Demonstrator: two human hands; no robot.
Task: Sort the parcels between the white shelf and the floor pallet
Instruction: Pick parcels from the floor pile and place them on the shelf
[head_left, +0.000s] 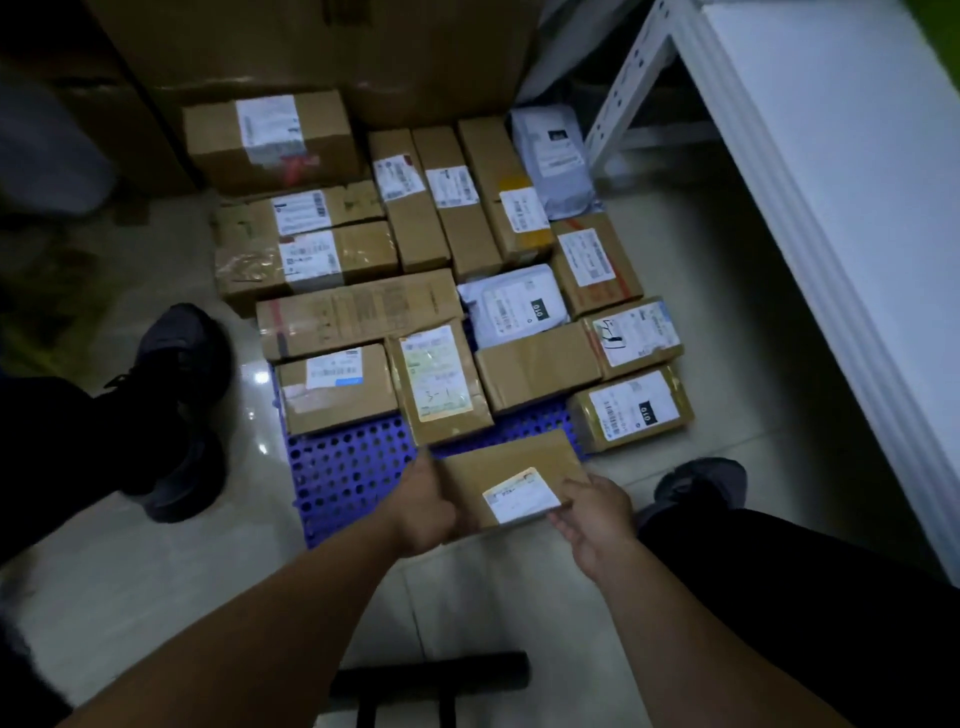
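Observation:
A flat brown parcel (506, 470) with a white label lies at the near edge of the blue perforated floor pallet (348, 467). My left hand (423, 512) grips its left side. My right hand (592, 519) holds its near right corner beside the label. Several labelled cardboard boxes and two white mailer bags (511, 304) cover the rest of the pallet. The white shelf (841, 171) stands at the right, its top bare in view.
Large cardboard cartons (311, 47) stand behind the pallet. My shoes (182, 410) flank the pallet on the shiny tiled floor. A white perforated shelf post (628, 83) rises at the back right. A dark bar (431, 675) lies on the floor near my arms.

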